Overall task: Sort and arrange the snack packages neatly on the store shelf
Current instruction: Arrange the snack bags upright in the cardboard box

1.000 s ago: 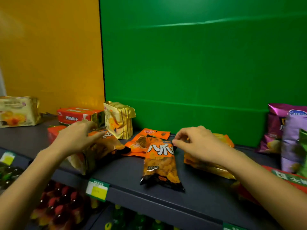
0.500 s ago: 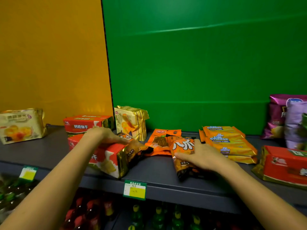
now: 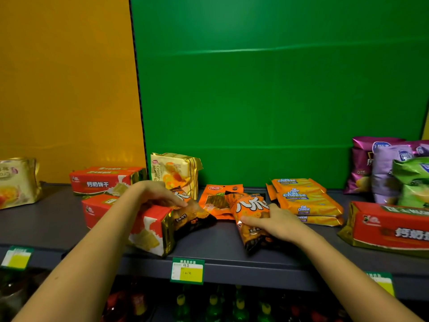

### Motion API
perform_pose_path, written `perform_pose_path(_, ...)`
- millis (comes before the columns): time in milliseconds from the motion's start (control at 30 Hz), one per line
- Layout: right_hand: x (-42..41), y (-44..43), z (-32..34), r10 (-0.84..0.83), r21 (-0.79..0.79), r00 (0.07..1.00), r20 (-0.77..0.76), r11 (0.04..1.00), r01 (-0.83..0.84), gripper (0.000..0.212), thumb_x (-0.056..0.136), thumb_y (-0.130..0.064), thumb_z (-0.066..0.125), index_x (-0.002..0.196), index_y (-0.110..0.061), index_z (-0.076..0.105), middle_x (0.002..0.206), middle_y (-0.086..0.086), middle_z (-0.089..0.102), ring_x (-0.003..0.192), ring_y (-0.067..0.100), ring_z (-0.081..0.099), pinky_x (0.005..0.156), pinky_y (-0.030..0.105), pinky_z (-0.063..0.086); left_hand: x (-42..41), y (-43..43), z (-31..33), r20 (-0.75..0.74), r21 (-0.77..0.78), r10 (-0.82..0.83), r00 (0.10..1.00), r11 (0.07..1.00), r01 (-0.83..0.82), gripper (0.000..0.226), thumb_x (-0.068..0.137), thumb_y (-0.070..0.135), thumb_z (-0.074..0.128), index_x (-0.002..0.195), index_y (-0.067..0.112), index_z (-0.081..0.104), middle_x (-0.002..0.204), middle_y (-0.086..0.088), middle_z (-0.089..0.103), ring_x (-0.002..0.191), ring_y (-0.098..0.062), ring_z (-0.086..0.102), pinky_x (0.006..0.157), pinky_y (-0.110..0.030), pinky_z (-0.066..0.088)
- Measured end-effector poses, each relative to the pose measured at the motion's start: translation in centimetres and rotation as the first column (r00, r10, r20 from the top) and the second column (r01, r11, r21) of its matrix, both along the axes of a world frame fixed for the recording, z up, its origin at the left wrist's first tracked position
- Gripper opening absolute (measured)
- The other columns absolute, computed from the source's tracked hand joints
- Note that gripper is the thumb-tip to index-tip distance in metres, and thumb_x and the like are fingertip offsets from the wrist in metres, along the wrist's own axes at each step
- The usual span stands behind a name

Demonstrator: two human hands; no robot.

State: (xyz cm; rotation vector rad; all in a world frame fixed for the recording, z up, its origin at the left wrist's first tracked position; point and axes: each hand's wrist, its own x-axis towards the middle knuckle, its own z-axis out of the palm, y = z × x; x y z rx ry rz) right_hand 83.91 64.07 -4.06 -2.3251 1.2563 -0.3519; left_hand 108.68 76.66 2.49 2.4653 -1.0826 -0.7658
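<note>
Two orange-and-black snack bags lie on the dark grey shelf (image 3: 216,242). My right hand (image 3: 277,220) grips the right orange bag (image 3: 251,211) from its right side, thumb across its front. My left hand (image 3: 154,194) rests with fingers on the left orange bag (image 3: 192,212), which lies partly on a red cracker pack (image 3: 148,231). Between the hands a flat orange pouch (image 3: 217,201) lies against the back. A stack of yellow Cal Cheese packs (image 3: 306,201) sits just right of my right hand.
A gold croissant bag (image 3: 176,173) stands at the back, with another red cracker pack (image 3: 104,181) and a pale gold bag (image 3: 17,182) to the left. Right: a red pack (image 3: 392,227) and purple and green chip bags (image 3: 392,170). Bottles fill the shelf below.
The view has tilted and pulled back, showing more shelf. My right hand went from pinching the right orange bag's top to gripping its side; the bag shifted slightly right.
</note>
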Motion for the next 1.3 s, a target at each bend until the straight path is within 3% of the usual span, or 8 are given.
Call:
perform_pose_path(233,0.2,-0.1,-0.1,-0.007,0.031,1.0,0.027,0.999,0.006,0.098,0.071,-0.071,0.054,0.142,-0.008,0.029,0.144,0.01,0.042,0.128,0.029,0.044,0.101,0.038,0.04,-1.4,-1.2,-1.1,0.036,0.041,0.211,0.977,0.976,-0.212,0.098,0.077,0.064,0.054,0.141,-0.001,0.019,0.139,-0.023,0.042,0.118,-0.037,0.05,0.1,-0.041,0.039)
perform_pose_path(367,0.2,-0.2,-0.3,-0.013,0.027,0.999,0.041,1.0,0.012,0.096,0.069,-0.072,0.054,0.138,-0.009,0.033,0.141,0.01,0.045,0.125,0.029,0.047,0.101,0.039,0.042,-0.7,-2.0,-1.3,0.012,0.065,0.161,0.987,0.985,-0.161,0.07,0.075,0.059,0.061,0.115,0.004,0.042,0.114,-0.017,0.055,0.113,-0.034,0.056,0.089,-0.039,0.046)
perform_pose_path(467,0.2,-0.2,-0.5,-0.018,0.031,0.998,0.063,0.999,0.017,0.096,0.069,-0.072,0.055,0.138,-0.01,0.033,0.141,0.01,0.045,0.126,0.029,0.046,0.101,0.039,0.041,-0.1,-2.6,-1.5,-0.025,-0.054,0.094,0.995,0.994,-0.095,0.047,0.071,0.042,0.075,0.084,0.005,0.048,0.081,-0.008,0.058,0.074,-0.024,0.061,0.069,-0.034,0.051)
perform_pose_path(633,0.0,-0.2,-0.8,-0.036,0.041,0.981,0.191,0.999,0.028,0.089,0.068,-0.065,0.064,0.133,-0.01,0.038,0.135,0.007,0.051,0.12,0.026,0.051,0.098,0.038,0.044,-1.0,-2.8,-1.3,-0.169,-0.269,0.074,0.983,0.956,-0.118,0.052,0.066,0.023,0.082,0.097,0.008,0.042,0.091,-0.011,0.062,0.082,-0.025,0.062,0.08,-0.037,0.052)
perform_pose_path(767,-0.1,-0.1,-1.1,-0.054,0.048,0.94,0.336,0.998,0.04,0.085,0.055,-0.062,0.074,0.121,-0.015,0.049,0.122,0.002,0.061,0.11,0.021,0.057,0.094,0.039,0.047,-2.5,-3.2,-0.6,-0.027,-0.542,0.138,0.99,0.83,-0.131,0.15,0.036,0.031,0.094,0.145,0.007,-0.006,0.154,-0.021,0.013,0.141,-0.038,0.02,0.113,-0.048,0.027)
perform_pose_path(867,-0.4,0.1,-1.4,-0.059,0.08,0.9,0.431,0.996,0.027,0.09,0.042,-0.066,0.074,0.116,-0.019,0.054,0.117,0.001,0.063,0.105,0.021,0.06,0.092,0.043,0.05,-3.6,-3.5,-0.6,0.027,-0.683,0.134,0.991,0.726,-0.08,0.146,0.048,0.019,0.09,0.146,0.008,-0.018,0.157,-0.02,-0.004,0.145,-0.034,0.005,0.115,-0.044,0.014)
perform_pose_path(1033,-1.7,1.2,-0.8,-0.096,0.096,0.784,0.614,0.994,0.047,0.064,0.054,-0.045,0.083,0.106,-0.028,0.049,0.117,0.0,0.061,0.108,0.02,0.057,0.096,0.041,0.047,-5.8,-3.5,-0.3,0.0,-0.874,0.073,0.997,0.485,-0.036,0.139,0.053,0.01,0.088,0.146,0.011,-0.015,0.153,-0.019,0.022,0.139,-0.029,0.029,0.111,-0.038,0.024)
perform_pose_path(1300,-9.7,2.8,4.0,-0.058,-0.041,0.646,0.762,0.99,0.138,0.067,0.06,-0.044,0.079,0.114,-0.03,0.042,0.113,-0.009,0.059,0.106,0.013,0.058,0.092,0.031,0.046,-11.7,-5.4,2.1,0.043,-0.98,-0.15,0.988,0.184,0.071,0.079,0.051,0.011,0.089,0.111,0.018,0.039,0.117,-0.005,0.058,0.105,-0.019,0.06,0.097,-0.04,0.048)
